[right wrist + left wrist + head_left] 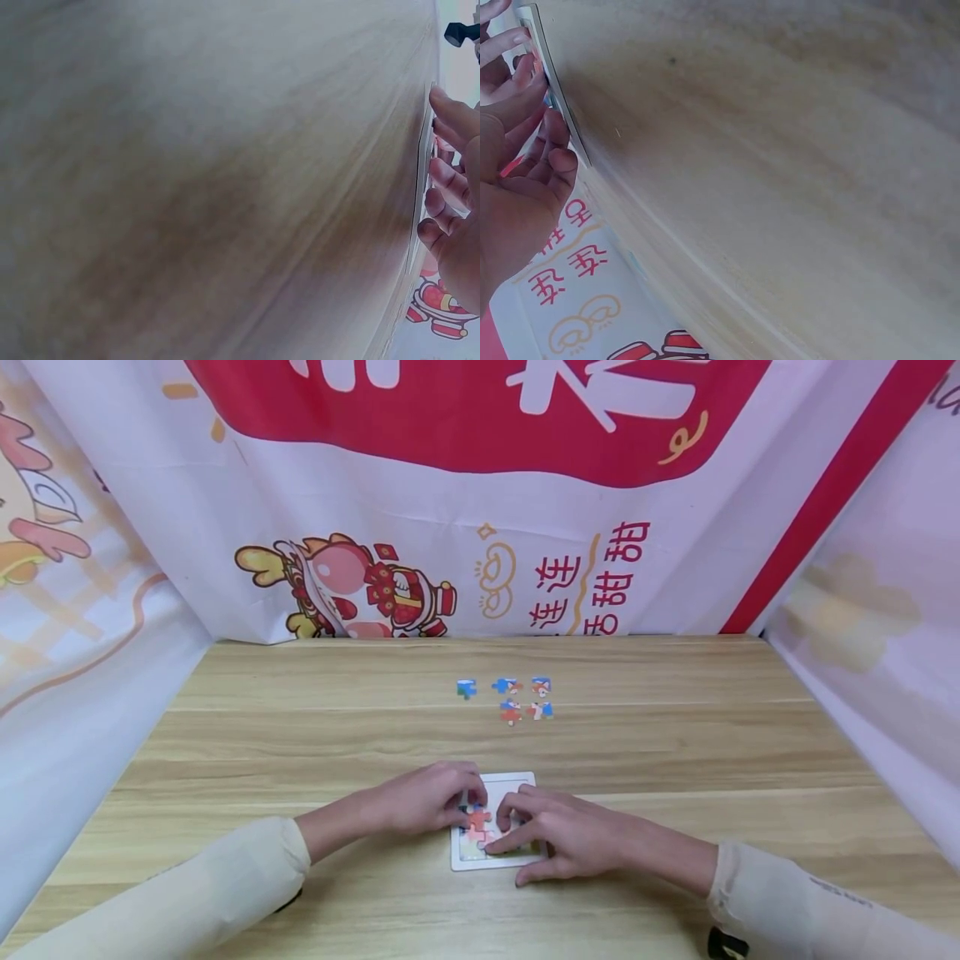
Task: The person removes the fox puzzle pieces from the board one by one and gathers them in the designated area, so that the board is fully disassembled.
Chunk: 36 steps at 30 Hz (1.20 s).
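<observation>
A white puzzle tray (510, 779) lies on the table between the two hands. Joined orange and pale jigsaw pieces (477, 837) fill part of its left side. My left hand (435, 797) reaches in from the left, thumb and fingertips pinching at an orange puzzle piece (478, 817) near the upper left. Across the tray's right side, my right hand (573, 835) spreads its fingers; one fingertip touches the lower pieces, and the thumb lies by the near edge. In the left wrist view, the left hand's curled fingers (559, 161) hide most of the tray.
Behind the tray, several loose puzzle pieces lie on the wooden table (337, 727), among them a blue-green one (466, 687) and an orange-blue one (511, 711). A printed white and red cloth (420, 493) hangs along the table's far edge.
</observation>
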Available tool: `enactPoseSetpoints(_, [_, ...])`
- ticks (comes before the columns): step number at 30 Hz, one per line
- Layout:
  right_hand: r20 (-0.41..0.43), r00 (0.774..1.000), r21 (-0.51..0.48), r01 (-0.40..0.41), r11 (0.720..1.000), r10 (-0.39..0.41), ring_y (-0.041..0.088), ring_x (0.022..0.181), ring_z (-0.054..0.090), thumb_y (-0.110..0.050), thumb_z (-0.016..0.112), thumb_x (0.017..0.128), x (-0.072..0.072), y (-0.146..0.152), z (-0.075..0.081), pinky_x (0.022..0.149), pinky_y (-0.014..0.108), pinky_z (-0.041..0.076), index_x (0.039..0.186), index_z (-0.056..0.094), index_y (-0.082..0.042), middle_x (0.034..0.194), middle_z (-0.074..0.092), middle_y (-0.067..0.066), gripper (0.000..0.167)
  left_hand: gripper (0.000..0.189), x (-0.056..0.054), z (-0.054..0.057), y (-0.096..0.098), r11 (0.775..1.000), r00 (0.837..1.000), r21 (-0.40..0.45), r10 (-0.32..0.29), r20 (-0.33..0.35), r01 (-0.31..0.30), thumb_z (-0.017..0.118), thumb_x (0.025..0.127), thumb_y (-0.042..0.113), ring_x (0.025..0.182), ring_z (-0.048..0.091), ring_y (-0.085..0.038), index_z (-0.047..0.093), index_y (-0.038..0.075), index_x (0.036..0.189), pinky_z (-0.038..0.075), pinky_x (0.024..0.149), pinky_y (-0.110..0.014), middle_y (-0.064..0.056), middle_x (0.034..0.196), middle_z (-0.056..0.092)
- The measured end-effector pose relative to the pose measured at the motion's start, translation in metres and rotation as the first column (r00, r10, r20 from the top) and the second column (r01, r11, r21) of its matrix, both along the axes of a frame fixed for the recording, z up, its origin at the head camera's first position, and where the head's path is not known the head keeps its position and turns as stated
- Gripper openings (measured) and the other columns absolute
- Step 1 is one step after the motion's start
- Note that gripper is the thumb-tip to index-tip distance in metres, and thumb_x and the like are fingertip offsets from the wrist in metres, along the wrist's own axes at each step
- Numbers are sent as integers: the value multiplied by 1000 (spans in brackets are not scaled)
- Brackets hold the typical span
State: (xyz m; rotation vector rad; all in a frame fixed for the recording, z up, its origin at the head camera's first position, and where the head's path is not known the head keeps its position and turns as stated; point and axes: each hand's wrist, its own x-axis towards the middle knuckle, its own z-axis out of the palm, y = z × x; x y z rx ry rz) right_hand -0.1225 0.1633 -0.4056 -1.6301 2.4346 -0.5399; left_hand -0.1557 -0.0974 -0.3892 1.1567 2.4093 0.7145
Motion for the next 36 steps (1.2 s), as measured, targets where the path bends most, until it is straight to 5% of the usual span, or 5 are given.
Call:
enactPoseSetpoints(10, [-6, 1000, -6, -4, 1000, 4, 4, 98, 44, -49, 70, 97, 1, 0, 0, 86, 18, 41, 133, 72, -27, 119, 56, -9, 43, 13, -6, -2, -2, 996, 995, 85, -2, 103, -7, 74, 95, 4, 80, 53, -11, 70, 9, 106, 47, 71, -23, 3, 91, 60])
enactPoseSetpoints(36, [4, 1000, -21, -7, 1000, 7, 3, 97, 43, -49, 70, 96, -1, 1, -1, 85, 17, 40, 134, 72, -27, 120, 55, -10, 44, 8, -13, -4, -11, 976, 980, 219, -42, 196, -2, 69, 97, 0, 79, 54, -7, 68, 5, 102, 51, 74, -25, 3, 85, 61])
